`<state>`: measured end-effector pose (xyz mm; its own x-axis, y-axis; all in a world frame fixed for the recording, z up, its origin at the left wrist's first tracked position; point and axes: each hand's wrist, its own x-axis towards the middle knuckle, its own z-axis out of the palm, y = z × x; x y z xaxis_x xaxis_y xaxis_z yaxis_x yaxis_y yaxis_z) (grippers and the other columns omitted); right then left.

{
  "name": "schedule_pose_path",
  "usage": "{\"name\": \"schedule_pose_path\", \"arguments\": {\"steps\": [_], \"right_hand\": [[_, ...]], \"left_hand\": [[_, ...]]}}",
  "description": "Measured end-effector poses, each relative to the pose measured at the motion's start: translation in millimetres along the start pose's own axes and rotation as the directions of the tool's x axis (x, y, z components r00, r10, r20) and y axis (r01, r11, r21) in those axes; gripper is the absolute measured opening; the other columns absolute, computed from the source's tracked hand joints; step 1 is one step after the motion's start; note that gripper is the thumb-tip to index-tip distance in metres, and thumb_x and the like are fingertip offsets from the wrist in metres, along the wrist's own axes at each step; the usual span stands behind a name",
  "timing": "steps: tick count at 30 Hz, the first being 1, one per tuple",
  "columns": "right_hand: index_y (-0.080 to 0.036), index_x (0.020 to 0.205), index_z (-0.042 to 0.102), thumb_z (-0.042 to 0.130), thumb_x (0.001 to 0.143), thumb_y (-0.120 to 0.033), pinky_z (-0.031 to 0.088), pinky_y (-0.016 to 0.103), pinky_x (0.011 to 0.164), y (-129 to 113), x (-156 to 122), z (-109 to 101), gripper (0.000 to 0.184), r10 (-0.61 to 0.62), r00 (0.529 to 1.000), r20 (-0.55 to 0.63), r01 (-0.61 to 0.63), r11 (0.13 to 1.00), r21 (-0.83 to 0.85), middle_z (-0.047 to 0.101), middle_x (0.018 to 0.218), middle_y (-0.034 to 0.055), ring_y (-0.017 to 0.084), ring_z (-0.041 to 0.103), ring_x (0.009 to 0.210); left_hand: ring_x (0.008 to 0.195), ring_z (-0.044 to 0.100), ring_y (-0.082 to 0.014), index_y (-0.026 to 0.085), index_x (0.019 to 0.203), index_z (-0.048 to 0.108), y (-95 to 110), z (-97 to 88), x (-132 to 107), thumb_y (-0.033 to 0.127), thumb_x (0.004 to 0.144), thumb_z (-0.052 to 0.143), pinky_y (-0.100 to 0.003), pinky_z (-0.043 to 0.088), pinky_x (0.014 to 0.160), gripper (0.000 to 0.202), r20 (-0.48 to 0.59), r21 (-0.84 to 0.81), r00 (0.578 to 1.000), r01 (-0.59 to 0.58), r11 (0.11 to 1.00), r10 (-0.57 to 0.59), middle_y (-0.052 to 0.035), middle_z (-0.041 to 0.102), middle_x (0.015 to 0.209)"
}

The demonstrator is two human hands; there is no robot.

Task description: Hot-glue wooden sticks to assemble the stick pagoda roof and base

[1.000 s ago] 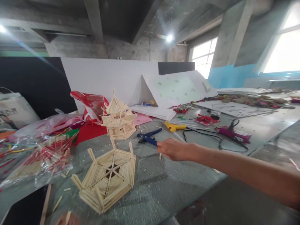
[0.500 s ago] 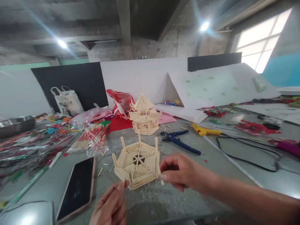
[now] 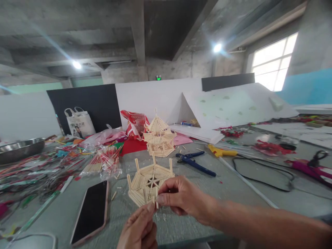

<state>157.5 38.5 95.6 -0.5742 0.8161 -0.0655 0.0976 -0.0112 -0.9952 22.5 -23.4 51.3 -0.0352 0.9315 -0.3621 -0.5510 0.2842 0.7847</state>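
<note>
A hexagonal frame of small wooden sticks (image 3: 147,178) lies on the grey table (image 3: 233,186) in front of me. My right hand (image 3: 178,199) and my left hand (image 3: 138,228) meet just below the frame, both pinched on a short wooden stick (image 3: 155,201) held between their fingertips. Farther back stands a finished stick pagoda (image 3: 158,133).
A dark phone (image 3: 90,211) lies left of the frame. A bag of red-tipped sticks (image 3: 103,160), blue pliers (image 3: 194,162), a yellow glue gun (image 3: 221,151) with black cable, a metal bowl (image 3: 20,148) and white boards (image 3: 233,103) surround the work area.
My right hand came back from reaching toward the pliers to the front of the hexagonal frame. My left hand rose into view and both now pinch a short stick. The camera turned left.
</note>
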Motion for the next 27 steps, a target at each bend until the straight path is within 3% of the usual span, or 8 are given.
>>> {"name": "schedule_pose_path", "arguments": {"steps": [8,15,19,27], "right_hand": [[-0.011,0.068,0.06,0.073,0.058,-0.034,0.022,0.017,0.034,4.1,0.6,-5.1,0.028,-0.023,0.999,-0.035,0.022,1.0,-0.006,0.052,0.05,-0.0042,0.001,0.032,0.035],[-0.011,0.075,0.062,0.068,0.065,-0.032,0.022,0.014,0.032,-5.6,-1.8,-13.5,0.024,-0.017,0.997,0.082,0.024,0.996,-0.087,0.051,0.049,-0.0052,0.002,0.039,0.034],[-0.01,0.075,0.061,0.063,0.067,-0.027,0.023,0.014,0.03,-7.1,0.5,-17.8,0.019,-0.013,0.993,0.121,0.023,0.996,-0.087,0.057,0.055,-0.0021,0.002,0.041,0.035],[-0.011,0.073,0.06,0.06,0.067,-0.026,0.026,0.012,0.03,-7.2,4.9,-19.3,0.016,0.01,0.995,0.102,-0.001,0.996,-0.093,0.058,0.058,-0.0018,0.002,0.042,0.036]], "left_hand": [[0.037,0.014,0.001,0.018,0.068,0.057,-9.1,-0.1,10.7,0.048,0.042,0.08,-0.01,0.016,0.035,0.046,0.033,-0.015,0.999,-0.005,1.0,0.005,0.0126,0.02,0.045],[0.037,0.006,0.0012,0.017,0.064,0.053,-9.0,1.2,11.2,0.041,0.055,0.076,-0.011,0.007,0.033,0.034,0.141,0.002,0.99,0.001,1.0,-0.001,0.0131,0.018,0.043],[0.036,0.008,0.0017,0.017,0.062,0.052,-9.6,1.2,11.1,0.042,0.054,0.076,-0.011,0.007,0.032,0.036,0.168,-0.029,0.986,-0.011,1.0,0.016,0.0126,0.02,0.043],[0.037,0.006,0.0013,0.016,0.063,0.053,-7.4,4.1,11.4,0.041,0.061,0.072,-0.011,0.007,0.032,0.031,0.181,-0.015,0.982,-0.056,0.998,0.058,0.0124,0.018,0.045]]}}
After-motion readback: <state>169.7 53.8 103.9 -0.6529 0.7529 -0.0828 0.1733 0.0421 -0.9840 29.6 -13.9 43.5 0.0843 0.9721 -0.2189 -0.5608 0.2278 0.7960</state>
